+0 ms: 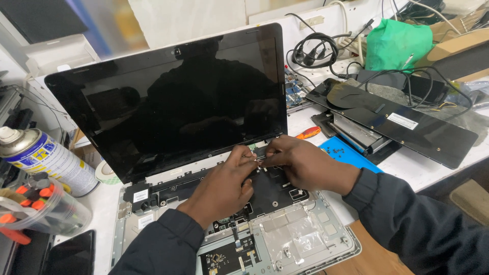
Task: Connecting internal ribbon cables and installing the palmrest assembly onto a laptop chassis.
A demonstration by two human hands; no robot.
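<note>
Both hands, left hand (221, 186), right hand (300, 163), grip pinching small connector (259, 157), open laptop (173, 102) hinge edge

Single head-worn view, close above, angled down and forward over the workbench (407, 163).

Bright, even indoor light over a sharp, wide-angle view

The dark laptop screen (173, 102) works like a mirror and shows a dim silhouette of the person. Soft shadows lie under the hands on the open chassis. The white worktop (407, 163) is almost overexposed. The top-left corner is blurred, and straight lines bend near the edges.
</note>
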